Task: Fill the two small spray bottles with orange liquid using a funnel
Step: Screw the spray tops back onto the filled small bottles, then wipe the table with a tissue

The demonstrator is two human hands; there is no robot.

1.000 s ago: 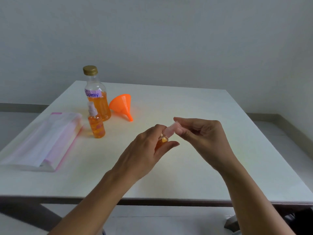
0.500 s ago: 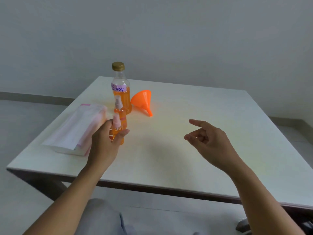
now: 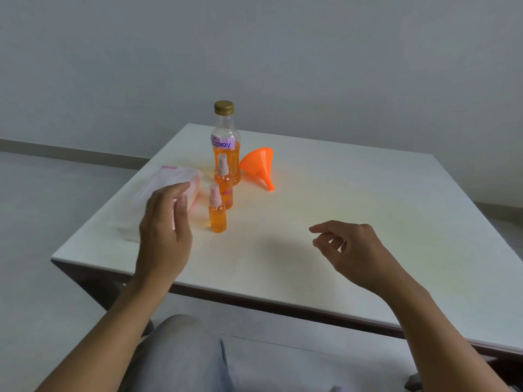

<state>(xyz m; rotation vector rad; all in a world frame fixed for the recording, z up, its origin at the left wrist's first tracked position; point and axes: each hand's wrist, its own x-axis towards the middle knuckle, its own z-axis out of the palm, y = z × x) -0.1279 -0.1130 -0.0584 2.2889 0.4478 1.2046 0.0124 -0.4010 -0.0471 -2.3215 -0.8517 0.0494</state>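
Release of the nearer small clear spray bottle with pink pump top (image 3: 217, 213) is the change since half a second ago: then the left hand (image 3: 164, 233) gripped it in the air; now it stands upright on the white square table (image 3: 353, 222), apart from that hand. Left hand hovers just left of it, fingers loosely spread, holding nothing. Right hand (image 3: 351, 247) hangs above the table's near right area, fingers half curled and empty, well apart from all items.

Judgement: with both pump tops seated, the filling work looks finished or nearly so.

Containers:
- Nearer spray bottle: orange liquid fills most of the body.
- Second small clear spray bottle with whitish pump top (image 3: 224, 182), just behind the first: orange liquid to about the shoulder.
- Tall clear plastic bottle with gold cap and purple "Spray" label (image 3: 225, 142), farther back: capped, orange liquid below the label, clear above.
- Orange plastic funnel (image 3: 259, 165): lying on its side right of the tall bottle, spout toward the near side; contents cannot be told.

Translucent pink-edged plastic pouch (image 3: 169, 182) lies at left, partly behind the left hand.
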